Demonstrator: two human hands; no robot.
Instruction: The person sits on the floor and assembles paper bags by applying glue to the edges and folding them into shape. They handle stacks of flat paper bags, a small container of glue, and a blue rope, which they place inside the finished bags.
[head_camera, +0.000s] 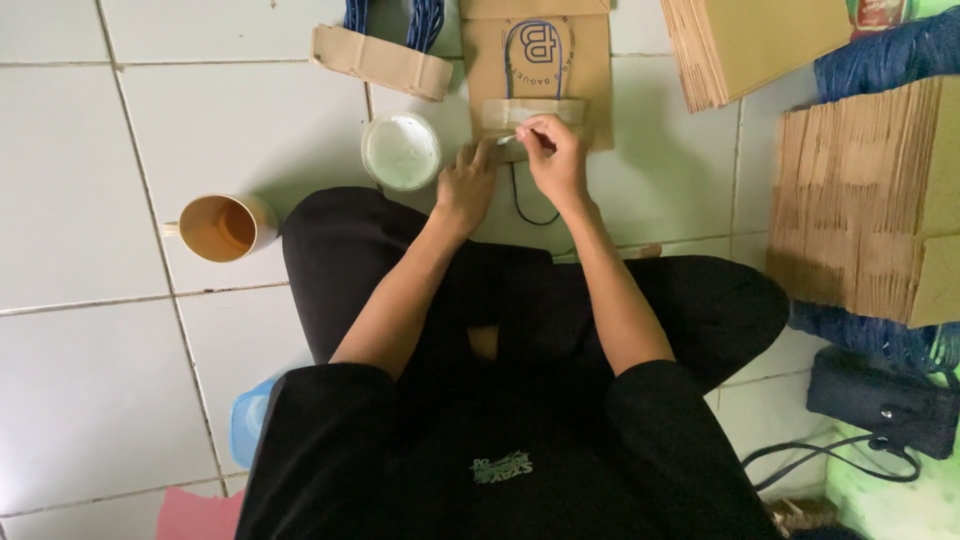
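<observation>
From the head camera we see a flat brown paper bag on glossy white tiles. Our left hand presses flat on its lower edge; our right hand pinches a thin white stick over the paper strip. A round tub of white paste sits just beside.

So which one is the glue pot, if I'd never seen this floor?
Start at the person's crossed legs on the white tiled floor. Just ahead of the left hand sits a small round tub of white paste. Unlike the tan mug further left, it is shallow, has no handle, and looks pale green-white.
</observation>
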